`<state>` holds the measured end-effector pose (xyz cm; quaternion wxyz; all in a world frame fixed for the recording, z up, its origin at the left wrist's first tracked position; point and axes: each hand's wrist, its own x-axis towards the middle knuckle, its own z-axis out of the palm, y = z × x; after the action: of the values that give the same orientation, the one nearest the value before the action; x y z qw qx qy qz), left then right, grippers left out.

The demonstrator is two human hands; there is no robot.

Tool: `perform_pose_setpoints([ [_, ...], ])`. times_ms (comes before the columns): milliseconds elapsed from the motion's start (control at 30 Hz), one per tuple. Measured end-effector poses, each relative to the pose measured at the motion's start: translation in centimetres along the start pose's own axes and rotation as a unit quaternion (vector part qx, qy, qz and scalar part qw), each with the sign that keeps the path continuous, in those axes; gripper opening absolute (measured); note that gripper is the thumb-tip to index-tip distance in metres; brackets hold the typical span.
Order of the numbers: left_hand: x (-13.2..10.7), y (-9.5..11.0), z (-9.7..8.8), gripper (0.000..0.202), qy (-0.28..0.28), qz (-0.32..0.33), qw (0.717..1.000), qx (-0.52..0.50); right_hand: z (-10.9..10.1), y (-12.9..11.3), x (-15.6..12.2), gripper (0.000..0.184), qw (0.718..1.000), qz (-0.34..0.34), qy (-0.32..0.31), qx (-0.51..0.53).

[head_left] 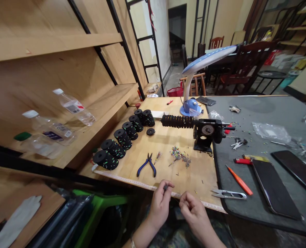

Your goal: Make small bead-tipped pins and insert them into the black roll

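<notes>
At the table's front edge my left hand [162, 199] is closed, with a small dark piece [165, 187] between thumb and fingers; its kind is too small to tell. My right hand [192, 208] is beside it, fingers pinched together, and what they hold, if anything, is hidden. Just beyond lie blue-handled pliers [147, 166], open on the wood. Right of them are a heap of coloured beads [176, 151] and a small bundle of thin pins [175, 160]. Farther back stands a black winding machine [207, 131] with a row of black foam discs [178, 121] on its shaft.
Stacks of black foam spools [106, 159] line the table's left side. A blue desk lamp [190, 106] stands at the back. On the grey mat lie thread snips [229, 194], an orange pen-like tool [239, 179] and a phone [274, 187]. Plastic bottles [75, 108] lie on the left shelf.
</notes>
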<state>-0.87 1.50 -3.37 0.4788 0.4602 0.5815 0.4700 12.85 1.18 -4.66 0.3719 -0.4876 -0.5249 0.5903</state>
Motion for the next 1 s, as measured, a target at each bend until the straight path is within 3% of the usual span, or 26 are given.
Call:
perform_pose_setpoints([
  [233,1.5,-0.2,-2.3,0.025,0.049,-0.026,0.996,-0.076,-0.9,1.1,-0.1,0.024,0.997,0.025,0.029,0.066],
  [367,1.4,0.7,-3.3,0.026,0.016,-0.062,0.992,-0.107,-1.5,1.5,0.2,0.041,0.99,0.069,0.031,0.117],
  [633,0.1,1.2,-1.9,0.036,-0.113,-0.072,0.986,-0.1,-1.4,0.3,0.4,0.05,0.987,0.078,0.015,0.14],
  [867,0.1,2.8,-0.7,0.03,-0.088,-0.05,0.995,-0.022,-1.1,-1.4,-0.1,0.048,0.989,0.048,0.048,0.129],
  [1000,0.4,3.9,-0.7,0.025,-0.081,-0.042,0.996,0.002,-1.7,-1.9,0.1,0.047,0.994,0.045,0.004,0.104],
])
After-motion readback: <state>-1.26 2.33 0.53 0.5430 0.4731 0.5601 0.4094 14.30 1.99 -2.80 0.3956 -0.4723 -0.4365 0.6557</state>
